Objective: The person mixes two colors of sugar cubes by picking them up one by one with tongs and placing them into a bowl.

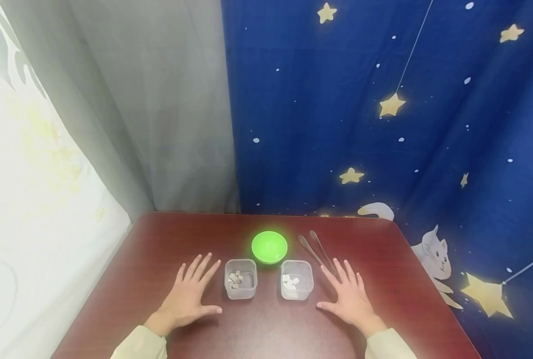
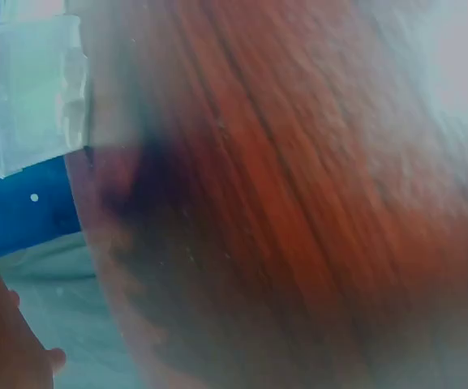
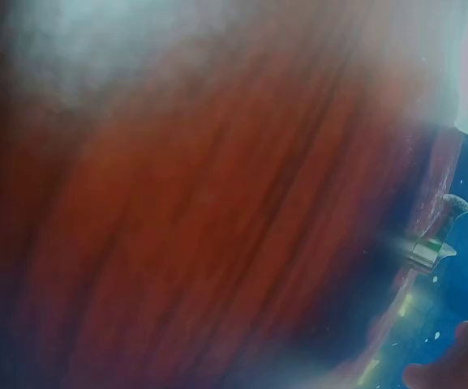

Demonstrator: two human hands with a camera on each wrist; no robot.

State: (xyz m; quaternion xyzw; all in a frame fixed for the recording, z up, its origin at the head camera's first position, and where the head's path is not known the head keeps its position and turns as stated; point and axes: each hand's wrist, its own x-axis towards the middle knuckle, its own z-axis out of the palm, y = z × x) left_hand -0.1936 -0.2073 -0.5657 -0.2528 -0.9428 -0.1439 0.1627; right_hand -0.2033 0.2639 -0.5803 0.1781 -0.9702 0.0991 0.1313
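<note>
My left hand is spread with straight fingers over the table, left of a clear plastic container that has several small tan pieces inside. On the other side, my right hand is spread too, holding nothing. Just left of it stands a second clear container with several white pieces. Metal tongs lie beyond the right fingertips, partly hidden by them. Between and behind the containers is a bright green bowl. The left wrist view catches a clear container; the right wrist view shows the tongs' metal.
Everything rests on a reddish-brown table with rounded far corners. A blue curtain with stars and a grey curtain hang behind it. White cloth hangs along the left edge.
</note>
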